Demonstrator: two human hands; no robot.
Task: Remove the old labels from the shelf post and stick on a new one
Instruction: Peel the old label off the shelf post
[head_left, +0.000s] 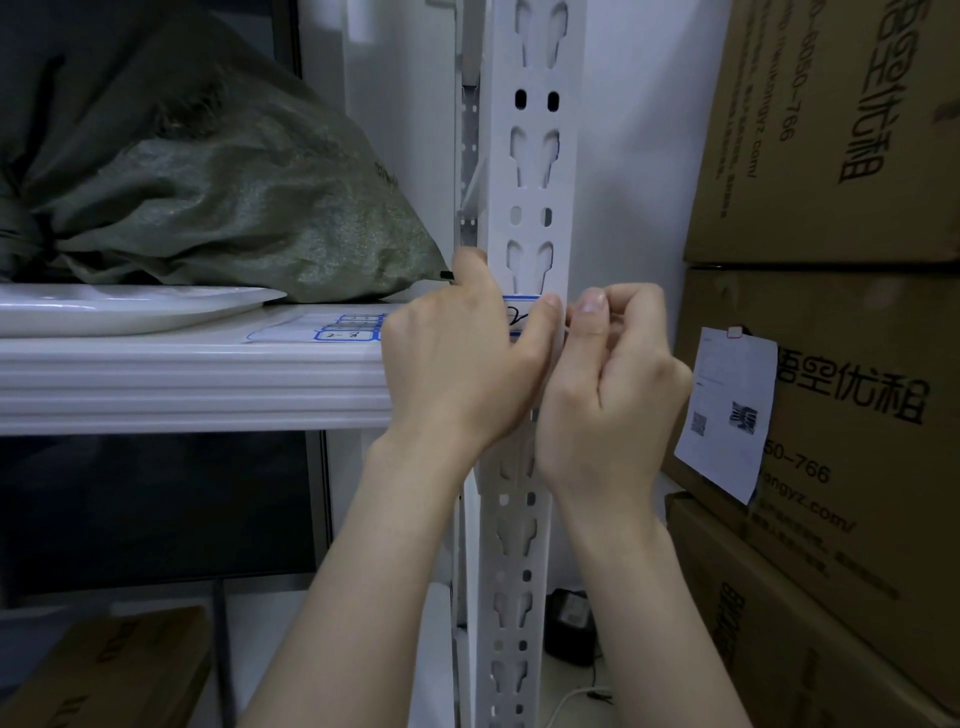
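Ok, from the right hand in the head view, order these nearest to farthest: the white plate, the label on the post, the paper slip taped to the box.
1. Label on the post: just left of the right hand, at its fingertips.
2. Paper slip: to the right, on the cardboard box.
3. White plate: far left, on the shelf.

Label (521, 312) on shelf post (535, 171) largely hidden behind left hand (457, 364), writing unreadable; right hand (613, 374) fingertips' grasp indiscernible; label sheet (348, 328) writing too small
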